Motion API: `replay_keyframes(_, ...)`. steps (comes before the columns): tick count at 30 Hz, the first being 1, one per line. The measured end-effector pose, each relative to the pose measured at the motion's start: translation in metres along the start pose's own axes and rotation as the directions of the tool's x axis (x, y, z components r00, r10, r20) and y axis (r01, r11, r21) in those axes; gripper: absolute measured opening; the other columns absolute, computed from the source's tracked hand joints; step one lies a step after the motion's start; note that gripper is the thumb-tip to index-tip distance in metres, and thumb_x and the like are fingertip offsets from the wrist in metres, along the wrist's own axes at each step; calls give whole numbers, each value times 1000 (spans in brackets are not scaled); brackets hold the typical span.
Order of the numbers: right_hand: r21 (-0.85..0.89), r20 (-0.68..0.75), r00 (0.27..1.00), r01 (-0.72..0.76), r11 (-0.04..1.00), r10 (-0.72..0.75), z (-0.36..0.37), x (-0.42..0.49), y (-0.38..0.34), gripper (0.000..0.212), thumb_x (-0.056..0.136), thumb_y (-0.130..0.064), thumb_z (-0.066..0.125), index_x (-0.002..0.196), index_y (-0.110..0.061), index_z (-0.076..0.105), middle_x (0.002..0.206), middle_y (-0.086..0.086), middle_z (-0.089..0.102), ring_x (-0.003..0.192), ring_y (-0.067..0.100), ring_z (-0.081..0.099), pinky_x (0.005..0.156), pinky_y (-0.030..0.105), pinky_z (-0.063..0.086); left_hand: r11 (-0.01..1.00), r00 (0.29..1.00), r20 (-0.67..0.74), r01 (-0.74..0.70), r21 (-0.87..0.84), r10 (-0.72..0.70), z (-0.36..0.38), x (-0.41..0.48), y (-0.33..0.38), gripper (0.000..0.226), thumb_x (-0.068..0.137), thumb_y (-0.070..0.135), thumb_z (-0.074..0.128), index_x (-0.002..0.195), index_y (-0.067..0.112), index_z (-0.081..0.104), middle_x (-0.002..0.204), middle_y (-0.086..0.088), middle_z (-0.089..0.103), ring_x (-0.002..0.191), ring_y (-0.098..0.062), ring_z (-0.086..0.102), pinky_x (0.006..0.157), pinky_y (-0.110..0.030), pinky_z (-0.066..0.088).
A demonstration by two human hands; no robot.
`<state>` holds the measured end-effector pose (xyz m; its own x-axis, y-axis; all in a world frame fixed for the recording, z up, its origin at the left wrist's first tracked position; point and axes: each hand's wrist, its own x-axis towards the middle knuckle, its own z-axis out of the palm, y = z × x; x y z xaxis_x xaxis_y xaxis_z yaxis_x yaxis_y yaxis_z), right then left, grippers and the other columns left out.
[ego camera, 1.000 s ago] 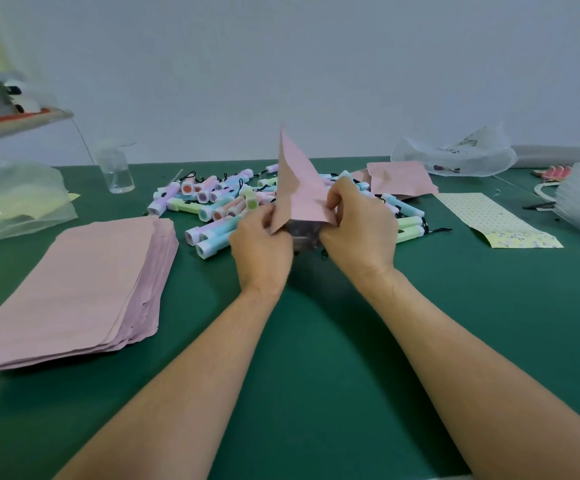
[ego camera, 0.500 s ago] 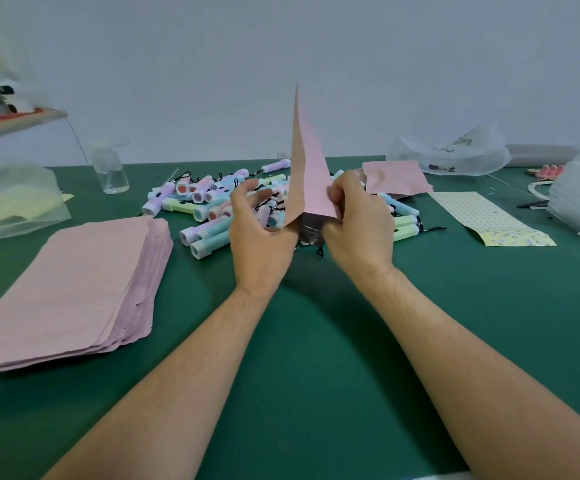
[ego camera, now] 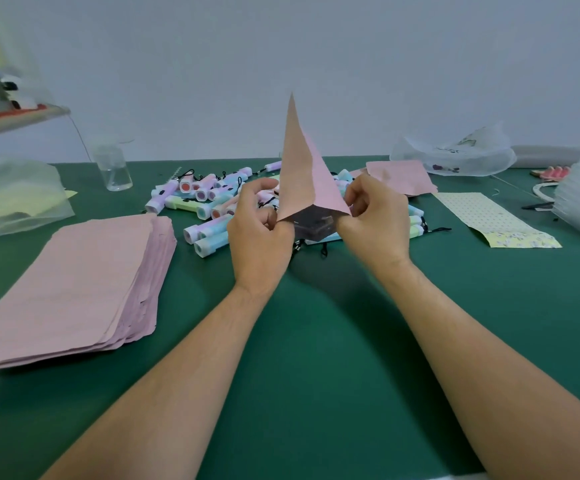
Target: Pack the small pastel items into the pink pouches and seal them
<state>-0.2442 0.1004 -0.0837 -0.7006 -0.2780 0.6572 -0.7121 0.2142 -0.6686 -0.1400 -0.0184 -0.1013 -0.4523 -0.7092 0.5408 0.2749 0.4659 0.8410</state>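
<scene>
My left hand [ego camera: 259, 233] and right hand [ego camera: 377, 220] each pinch a lower corner of the pouch [ego camera: 304, 174], held upright above the items [ego camera: 209, 202] piled mid-table; pouch stack [ego camera: 70, 285] near left.

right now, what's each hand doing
Left hand: pinching the lower left corner of the upright pink pouch.
Right hand: pinching the pouch's lower right corner.
</scene>
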Motion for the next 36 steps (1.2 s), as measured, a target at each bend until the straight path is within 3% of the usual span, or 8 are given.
replay_keyframes(6,-22,29,934,357,934,-356,-5,-7,0,25,86,-38,71,82,-14,64,53,-7,52,50,16,52,55,33,45,998,998,-65,-12,-56,8,4,-1,8,32,94,15,65,105,44,55,74,6,70,68,-28,64,58,-41,56)
replay_keyframes(11,-282,-9,983,173,944,-182,-8,4,15,22,87,-19,52,105,-17,66,78,-8,64,72,20,58,61,34,42,990,993,-114,0,-138,-16,-1,2,2,27,95,6,60,115,23,57,73,19,71,64,-3,65,59,-22,50)
replay_keyframes(14,-487,299,954,183,854,-33,-11,11,34,53,84,-6,56,134,-20,60,126,-1,64,120,26,51,92,38,42,989,992,-98,67,-135,-80,-2,3,-1,13,83,14,49,75,12,59,62,1,60,53,-22,50,50,-35,37)
replay_keyframes(17,-545,571,819,331,770,52,-7,7,44,68,85,0,50,149,-24,49,149,-4,51,142,23,34,122,53,16,977,989,-42,134,-168,-142,-2,3,-6,27,94,15,43,76,12,62,63,2,65,37,-14,43,43,-24,34)
replay_keyframes(23,-546,595,800,475,690,-80,1,10,47,36,101,-45,58,137,-42,62,148,-3,44,147,21,27,124,61,2,964,969,-47,236,-125,-243,-2,5,-11,36,108,13,40,76,18,57,54,10,60,33,-11,44,43,-24,36)
replay_keyframes(29,-504,557,804,527,684,-208,0,10,41,30,102,-48,55,116,-23,65,121,-6,64,124,21,51,119,49,16,958,961,-57,263,-111,-271,-3,3,-12,32,104,11,41,77,11,58,47,11,49,35,-10,42,42,-20,34)
replay_keyframes(33,-160,366,921,205,966,-135,-3,7,31,21,110,-37,44,107,-21,57,89,-8,66,84,14,61,84,36,45,962,963,-83,244,-123,-255,-3,2,-8,24,100,7,41,81,-2,53,54,1,50,36,-10,39,40,-20,33)
replay_keyframes(36,32,260,965,16,999,-23,-2,5,22,22,113,-28,33,104,-19,51,83,1,58,73,11,54,66,36,40,962,963,-88,244,-123,-256,-4,2,-7,22,101,7,41,89,-9,53,72,-16,56,38,-13,38,41,-22,33)
